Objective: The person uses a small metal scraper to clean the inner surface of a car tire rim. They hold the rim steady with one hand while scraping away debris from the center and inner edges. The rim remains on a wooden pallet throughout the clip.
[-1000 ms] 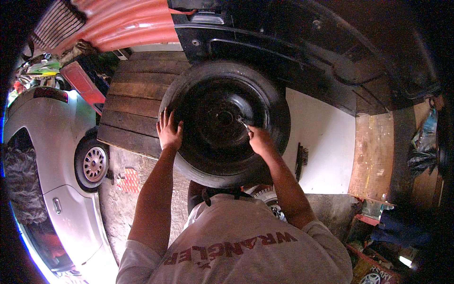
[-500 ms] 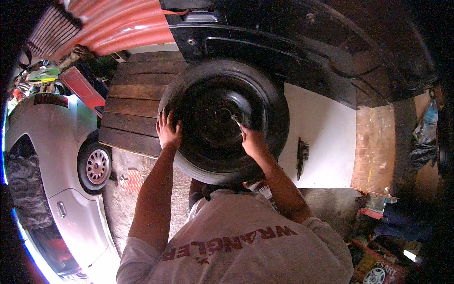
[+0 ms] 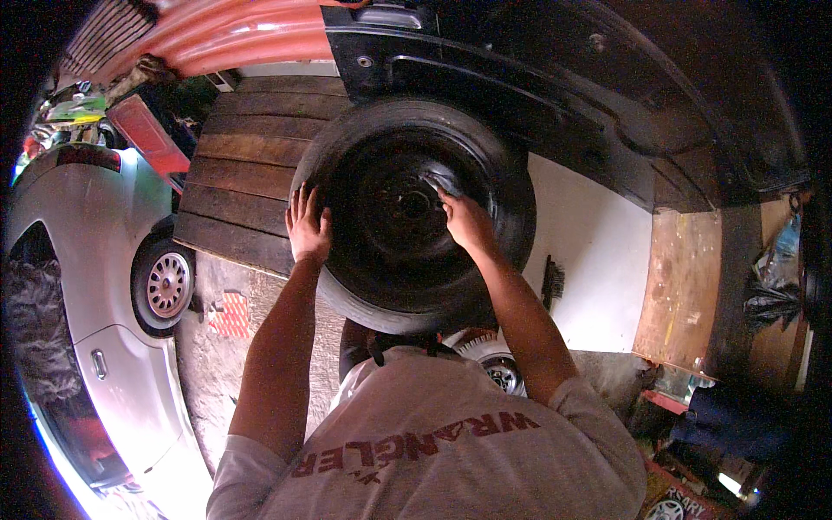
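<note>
A black tyre (image 3: 329, 147) on a glossy black steel rim (image 3: 390, 247) is in front of me, its hub holes facing up. Against the tyre's left sidewall lies my left hand (image 3: 308, 230), open, fingers spread. My right hand (image 3: 470, 224) is over the right half of the rim, closed round a thin pale tool (image 3: 432, 184). The tool's tip is close to the rim's face, just above the hub holes. Its exact kind is too small and blurred to tell.
Wooden planks (image 3: 251, 173) lie left of the tyre, a white panel (image 3: 598, 260) with a dark bristly object (image 3: 550, 282) to the right. A black vehicle panel (image 3: 537, 95) rises beyond. A silver car (image 3: 130, 303) stands at left; another wheel (image 3: 498, 364) is below.
My right hand and the tool have moved up the rim, from right of the hub to above it. My left hand stays on the tyre. The view has shifted slightly.
</note>
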Tool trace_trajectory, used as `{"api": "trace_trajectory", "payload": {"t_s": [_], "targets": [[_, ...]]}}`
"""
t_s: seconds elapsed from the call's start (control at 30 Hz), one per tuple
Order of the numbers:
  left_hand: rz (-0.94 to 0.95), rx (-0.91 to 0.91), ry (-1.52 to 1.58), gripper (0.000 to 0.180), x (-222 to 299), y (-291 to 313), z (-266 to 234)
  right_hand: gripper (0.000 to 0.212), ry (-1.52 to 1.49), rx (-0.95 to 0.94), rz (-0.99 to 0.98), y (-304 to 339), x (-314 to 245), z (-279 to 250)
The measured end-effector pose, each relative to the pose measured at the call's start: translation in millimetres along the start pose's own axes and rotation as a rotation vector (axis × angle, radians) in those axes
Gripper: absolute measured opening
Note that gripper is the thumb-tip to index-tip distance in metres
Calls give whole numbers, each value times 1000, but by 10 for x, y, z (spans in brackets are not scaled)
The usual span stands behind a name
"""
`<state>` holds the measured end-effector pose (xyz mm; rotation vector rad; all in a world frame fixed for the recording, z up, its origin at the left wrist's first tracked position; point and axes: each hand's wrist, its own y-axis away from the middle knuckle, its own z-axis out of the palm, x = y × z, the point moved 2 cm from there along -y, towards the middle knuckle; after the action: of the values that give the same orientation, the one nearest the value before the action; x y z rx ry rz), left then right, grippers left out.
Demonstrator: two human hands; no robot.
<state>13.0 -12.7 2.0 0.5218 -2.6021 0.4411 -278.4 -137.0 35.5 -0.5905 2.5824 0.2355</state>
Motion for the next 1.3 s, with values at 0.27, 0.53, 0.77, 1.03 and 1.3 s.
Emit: {"api": "trace_trajectory", "payload": {"t_s": [0.27, 0.53, 0.77, 1.03, 1.3], "targets": [[-23, -14, 0, 54, 35, 6, 6, 35, 21, -35, -53, -113, -104, -11], [-21, -3, -37, 55, 32, -18, 5, 33, 102, -106, 42, 346, 23, -244], [-20, -10, -24, 56, -6, -15, 28, 34, 74, 48, -48, 72, 22, -302], [-22, -28, 2, 56, 15, 6, 21, 33, 190, 123, -116, -1, 78, -61], [-34, -23, -22, 55, -6, -1, 30, 34, 155, -123, 87, 374, 176, -247]]}}
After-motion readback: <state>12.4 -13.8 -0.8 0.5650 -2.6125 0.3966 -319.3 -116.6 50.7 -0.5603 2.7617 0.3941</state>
